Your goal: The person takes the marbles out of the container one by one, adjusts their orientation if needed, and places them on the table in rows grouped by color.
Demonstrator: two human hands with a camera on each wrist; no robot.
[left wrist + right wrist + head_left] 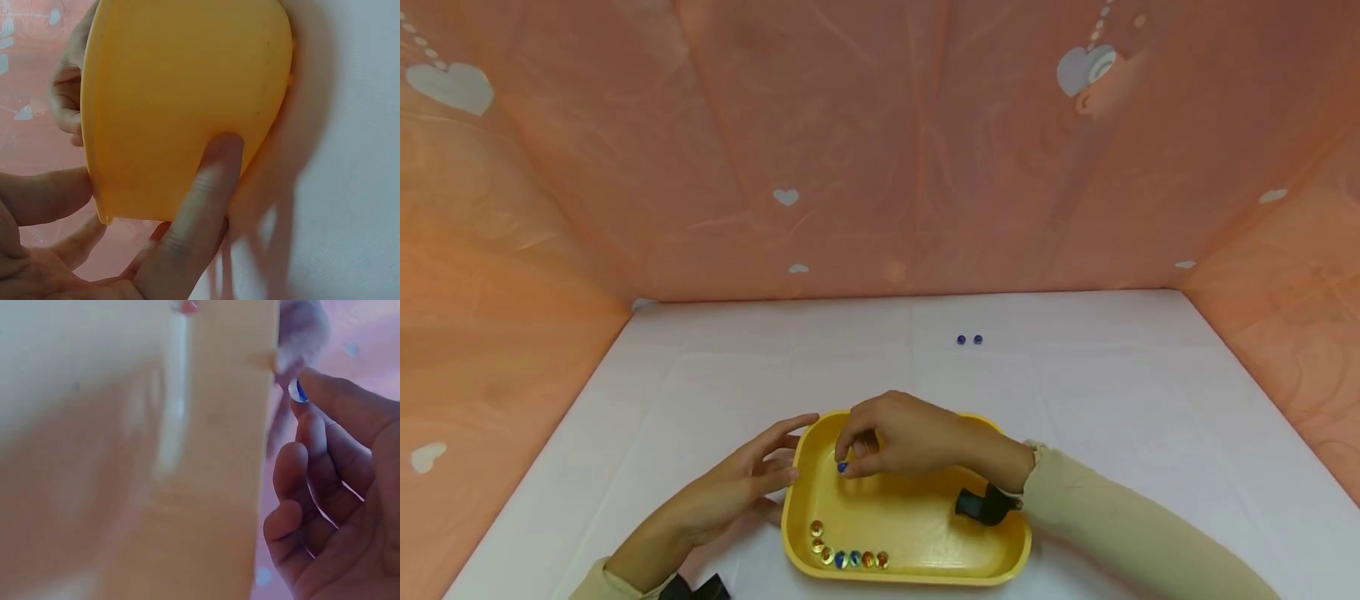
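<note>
Head view — right hand (901, 440) pinches blue marble (842, 467), apparently over yellow tray (917, 533).

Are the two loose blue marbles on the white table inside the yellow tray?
No, the two blue marbles lie on the white table well beyond the yellow plastic tray, apart from it.

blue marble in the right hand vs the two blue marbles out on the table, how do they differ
The blue marble is pinched in the right hand fingertips over the yellow tray; the two blue marbles lie free on the white table, far beyond the tray. The pinched one is alone and half hidden by fingers; the pair sit side by side in full view. All look small, round and blue.
</note>
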